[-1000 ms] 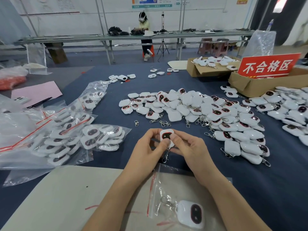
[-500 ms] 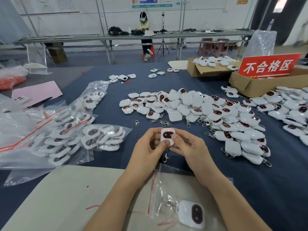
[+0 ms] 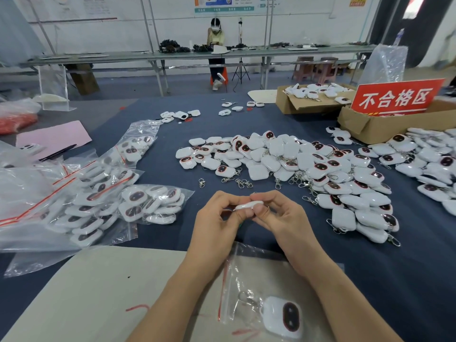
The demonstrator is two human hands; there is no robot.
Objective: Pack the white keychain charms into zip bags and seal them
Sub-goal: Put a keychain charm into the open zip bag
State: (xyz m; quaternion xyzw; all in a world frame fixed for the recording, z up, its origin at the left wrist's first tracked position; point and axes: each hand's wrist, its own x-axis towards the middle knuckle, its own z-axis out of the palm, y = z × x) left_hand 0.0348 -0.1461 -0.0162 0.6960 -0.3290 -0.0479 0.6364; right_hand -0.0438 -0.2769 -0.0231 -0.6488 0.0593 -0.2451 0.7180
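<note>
This is a factory packing workshop. A desk (image 3: 370, 280) under dark blue cloth carries heaps of white plastic keychain charms (image 3: 271, 154), clear red-sealed zip bags (image 3: 98, 201) stuffed with them, and brown cardboard boxes (image 3: 365, 129) with a red printed sign (image 3: 394, 98). Behind, a person (image 3: 216, 38) sits at a long grey metal desk (image 3: 98, 56).

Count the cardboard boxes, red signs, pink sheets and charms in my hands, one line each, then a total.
Cardboard boxes: 2
Red sign: 1
Pink sheet: 1
Held charm, pinched between left hand and right hand: 1
Total: 5
</note>
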